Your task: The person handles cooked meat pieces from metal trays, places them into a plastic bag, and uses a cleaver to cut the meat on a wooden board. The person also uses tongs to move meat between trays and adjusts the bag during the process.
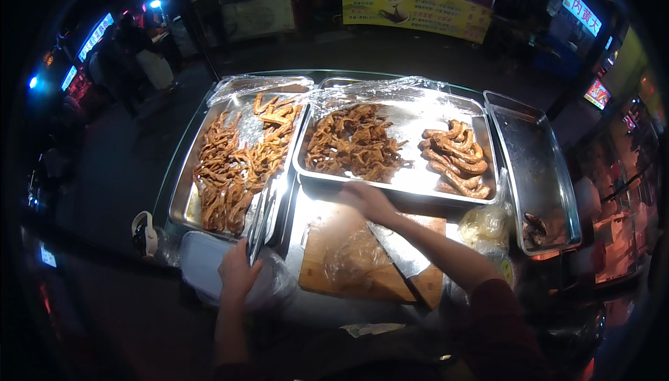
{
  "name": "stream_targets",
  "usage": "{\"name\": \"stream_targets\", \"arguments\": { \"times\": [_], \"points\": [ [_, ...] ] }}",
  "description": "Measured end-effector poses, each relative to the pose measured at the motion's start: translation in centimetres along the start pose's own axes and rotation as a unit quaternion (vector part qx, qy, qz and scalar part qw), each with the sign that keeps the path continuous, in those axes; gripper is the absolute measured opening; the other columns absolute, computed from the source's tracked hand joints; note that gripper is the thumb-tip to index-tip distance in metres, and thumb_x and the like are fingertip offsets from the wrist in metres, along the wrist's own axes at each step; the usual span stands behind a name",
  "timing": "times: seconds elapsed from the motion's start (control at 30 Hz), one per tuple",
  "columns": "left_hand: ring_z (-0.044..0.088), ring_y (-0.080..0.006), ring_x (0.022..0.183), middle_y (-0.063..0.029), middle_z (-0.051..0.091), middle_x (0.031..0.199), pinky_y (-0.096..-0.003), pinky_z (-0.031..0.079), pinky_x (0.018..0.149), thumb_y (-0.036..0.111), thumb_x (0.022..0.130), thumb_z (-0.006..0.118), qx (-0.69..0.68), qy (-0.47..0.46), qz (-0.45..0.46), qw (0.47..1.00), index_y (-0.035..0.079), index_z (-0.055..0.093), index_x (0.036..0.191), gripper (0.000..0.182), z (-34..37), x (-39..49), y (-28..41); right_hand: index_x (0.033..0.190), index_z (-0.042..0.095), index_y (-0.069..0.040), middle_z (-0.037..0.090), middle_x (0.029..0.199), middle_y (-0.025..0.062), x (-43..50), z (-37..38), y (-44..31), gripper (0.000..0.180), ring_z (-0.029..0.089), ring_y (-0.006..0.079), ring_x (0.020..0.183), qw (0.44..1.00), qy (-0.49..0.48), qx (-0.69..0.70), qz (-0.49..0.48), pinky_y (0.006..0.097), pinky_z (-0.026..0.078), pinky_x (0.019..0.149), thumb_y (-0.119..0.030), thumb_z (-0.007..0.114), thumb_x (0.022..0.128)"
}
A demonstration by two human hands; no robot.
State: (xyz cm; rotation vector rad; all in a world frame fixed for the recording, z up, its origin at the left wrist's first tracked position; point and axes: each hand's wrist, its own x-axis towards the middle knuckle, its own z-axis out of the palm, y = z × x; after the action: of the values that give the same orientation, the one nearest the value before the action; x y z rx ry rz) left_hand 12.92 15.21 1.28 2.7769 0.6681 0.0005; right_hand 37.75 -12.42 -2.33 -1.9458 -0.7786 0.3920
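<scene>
My left hand grips metal tongs, whose far end reaches over the front right corner of the left steel tray. That tray bears braised chicken feet and other brown pieces. My right hand is blurred at the front rim of the middle steel tray; whether it holds anything cannot be made out. Below it, a clear plastic bag and a cleaver lie on a wooden cutting board. Brown meat pieces and long curved necks occupy the middle tray.
Plastic wrap is bunched along the trays' back edges. A right-hand steel tray contains a few dark pieces. Bagged items stand beside the board. At left are a lidded plastic container and a white-handled jug.
</scene>
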Motion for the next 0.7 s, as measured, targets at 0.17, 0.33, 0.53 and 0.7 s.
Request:
{"name": "stream_targets", "arguments": {
  "times": [0.17, 0.33, 0.53, 0.7],
  "points": [
    [0.059, -0.0343, 0.092, -0.0118, 0.057, 0.098, -0.0454, 0.048, 0.074, 0.027, 0.064, 0.082, 0.050, -0.076, -0.008, 0.996, 0.010, 0.056, 0.103, 0.050, -2.7, 1.1, 1.0, 0.112, 0.063, 0.002, 0.069, 0.097, 0.0160, 2.8, -14.2, 4.5, 0.040, 0.065, 0.0257, 0.091, 0.976, 0.194, -0.075, 0.063, 0.0353, 0.050, 0.083, -0.033, 0.059, 0.092],
    [0.060, -0.0321, 0.090, -0.0112, 0.058, 0.094, -0.0424, 0.049, 0.075, 0.030, 0.058, 0.087, 0.031, -0.080, 0.020, 0.996, 0.008, 0.057, 0.101, 0.056, -3.6, 5.0, 1.7, 0.108, 0.064, 0.004, 0.069, 0.098, 0.0161, 9.6, -26.6, 13.1, 0.035, 0.066, 0.0229, 0.094, 0.926, 0.335, -0.168, 0.049, 0.0341, 0.050, 0.084, -0.028, 0.061, 0.092],
    [0.059, -0.0292, 0.086, -0.0106, 0.060, 0.096, -0.0391, 0.048, 0.076, 0.021, 0.084, 0.068, 0.006, 0.046, 0.230, 0.972, 0.006, 0.059, 0.111, 0.032, -2.7, 21.1, 9.1, 0.111, 0.060, -0.005, 0.066, 0.102, 0.0208, 16.0, -36.2, 20.4, 0.044, 0.061, 0.0383, 0.100, 0.767, 0.342, -0.515, 0.170, 0.0491, 0.049, 0.084, -0.045, 0.049, 0.094],
    [0.053, -0.0342, 0.111, -0.0179, 0.058, 0.122, -0.0438, 0.041, 0.099, 0.019, 0.092, 0.051, -0.056, 0.129, 0.296, 0.945, 0.005, 0.049, 0.132, 0.042, 4.1, 40.7, 12.3, 0.133, 0.047, -0.008, 0.056, 0.128, 0.0215, 21.8, -37.5, 24.8, 0.064, 0.051, 0.0373, 0.122, 0.789, 0.256, -0.476, 0.294, 0.0593, 0.035, 0.100, -0.058, 0.034, 0.095]
  ]
}}
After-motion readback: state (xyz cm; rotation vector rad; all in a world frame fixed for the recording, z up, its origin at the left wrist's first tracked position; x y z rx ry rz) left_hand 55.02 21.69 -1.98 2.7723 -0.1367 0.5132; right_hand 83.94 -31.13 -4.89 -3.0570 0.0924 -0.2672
